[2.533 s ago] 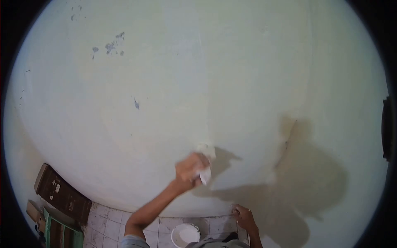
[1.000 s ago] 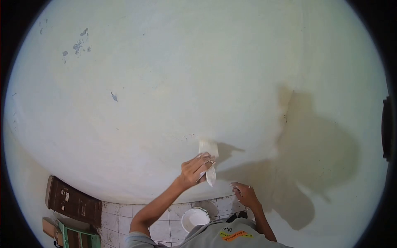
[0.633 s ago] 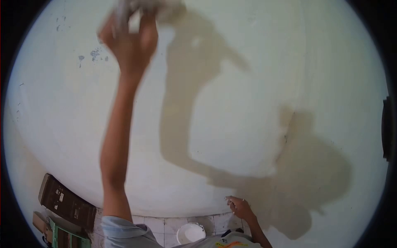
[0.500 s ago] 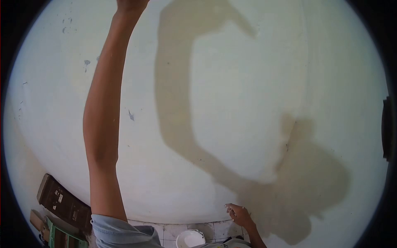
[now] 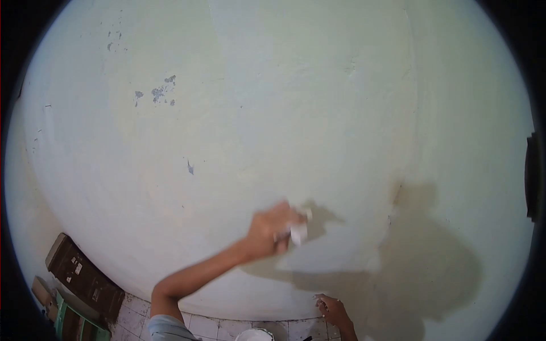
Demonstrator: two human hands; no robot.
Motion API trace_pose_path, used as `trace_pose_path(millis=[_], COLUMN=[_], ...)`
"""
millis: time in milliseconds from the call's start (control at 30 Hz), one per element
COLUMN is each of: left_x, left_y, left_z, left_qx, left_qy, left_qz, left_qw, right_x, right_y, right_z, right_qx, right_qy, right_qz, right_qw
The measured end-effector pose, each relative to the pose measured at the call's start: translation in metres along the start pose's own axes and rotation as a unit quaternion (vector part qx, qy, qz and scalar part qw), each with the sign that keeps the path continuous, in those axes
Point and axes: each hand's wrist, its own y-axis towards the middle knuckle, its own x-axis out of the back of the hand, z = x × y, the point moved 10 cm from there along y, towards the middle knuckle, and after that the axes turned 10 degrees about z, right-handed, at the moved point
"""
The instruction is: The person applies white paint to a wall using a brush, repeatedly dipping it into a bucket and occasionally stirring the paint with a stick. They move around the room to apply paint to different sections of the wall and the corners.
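My left hand [image 5: 272,227] is raised in front of the pale wall [image 5: 296,136], blurred by motion. Its fingers are closed round a small white object [image 5: 298,232] that I cannot make out clearly. Lower and to the right, my right hand [image 5: 332,310] hangs near the foot of the wall, fingers loosely bent and apart, with nothing seen in it. Between the two arms, a white bucket [image 5: 255,335] stands on the tiled floor at the bottom edge, partly cut off.
Grey chipped patches [image 5: 164,91] mark the wall at the upper left. A dark brown panel [image 5: 85,275] leans at the lower left beside a green frame [image 5: 82,324]. Shadows of my head and arm fall on the right side. A dark object [image 5: 533,177] is at the right edge.
My left arm has come down from above the view and bent, bringing the left hand with the white object into sight. My right hand has shifted slightly lower.
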Motion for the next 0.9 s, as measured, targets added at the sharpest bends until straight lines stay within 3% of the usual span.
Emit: trace_pose_path(millis=[67,100,167,200,233,267,300,333,400,467,500,533,567,600,633,667,700,767,867,900], left_x=[0.062,0.107,0.175,0.200,0.231,0.247,0.273,0.280,0.291,0.255,0.238,0.196,0.159,0.110,0.056,0.006,-0.009,-0.019,0.025,0.062], left_y=[0.041,0.059,0.104,0.126,0.158,0.176,0.205,0.208,0.214,0.195,0.181,0.151,0.127,0.097,0.063,0.021,-0.005,-0.011,0.015,0.036], left_z=[0.014,0.001,-0.010,-0.033,-0.033,-0.050,-0.046,-0.058,-0.049,-0.049,-0.014,-0.027,-0.007,0.009,0.011,0.008,-0.017,-0.044,-0.013,-0.007], left_qx=[-0.046,-0.085,-0.142,-0.200,-0.199,-0.244,-0.244,-0.293,-0.281,-0.291,-0.166,-0.304,-0.264,-0.197,-0.115,-0.140,-0.160,-0.146,-0.071,-0.081], left_qy=[-0.013,0.083,0.175,0.305,0.312,0.376,0.170,0.275,0.210,0.297,0.427,0.416,0.373,0.403,0.412,0.332,0.211,0.166,0.067,0.046], left_qz=[-0.115,-0.234,-0.318,-0.344,-0.337,-0.360,-0.349,-0.378,-0.395,-0.368,-0.365,-0.324,-0.255,-0.169,0.004,0.070,0.016,0.019,0.002,-0.050], left_qw=[0.992,0.965,0.921,0.865,0.866,0.819,0.889,0.834,0.849,0.832,0.810,0.793,0.852,0.878,0.904,0.930,0.964,0.975,0.995,0.994], right_x=[0.000,0.000,-0.001,-0.002,-0.003,-0.003,-0.005,-0.007,-0.002,0.005,-0.001,-0.010,-0.016,-0.016,-0.015,-0.013,-0.010,-0.003,-0.005,-0.007], right_y=[0.001,0.001,0.002,0.002,0.002,0.002,0.000,-0.002,-0.008,-0.015,-0.015,-0.014,-0.014,-0.014,-0.014,-0.015,-0.015,-0.014,-0.011,-0.011], right_z=[-0.006,-0.007,-0.007,-0.007,-0.006,-0.006,-0.007,-0.007,0.006,0.020,0.010,-0.008,-0.019,-0.022,-0.022,-0.020,-0.018,-0.012,-0.018,-0.019], right_qx=[0.002,0.000,-0.003,-0.001,0.002,0.004,-0.007,-0.018,-0.027,-0.027,-0.027,-0.029,-0.030,-0.026,-0.023,-0.017,-0.008,0.012,0.000,-0.004], right_qy=[-0.003,-0.003,-0.001,0.002,0.005,0.007,0.010,0.014,0.013,0.004,0.014,0.025,0.036,0.029,0.022,0.014,0.008,-0.007,0.000,-0.003], right_qz=[-0.004,-0.005,-0.010,-0.015,-0.020,-0.024,-0.023,-0.022,-0.021,-0.020,-0.016,-0.012,-0.007,-0.007,-0.007,-0.008,-0.011,-0.019,0.003,0.012], right_qw=[1.000,1.000,1.000,1.000,1.000,1.000,1.000,1.000,0.999,0.999,0.999,0.999,0.999,0.999,0.999,1.000,1.000,1.000,1.000,1.000])
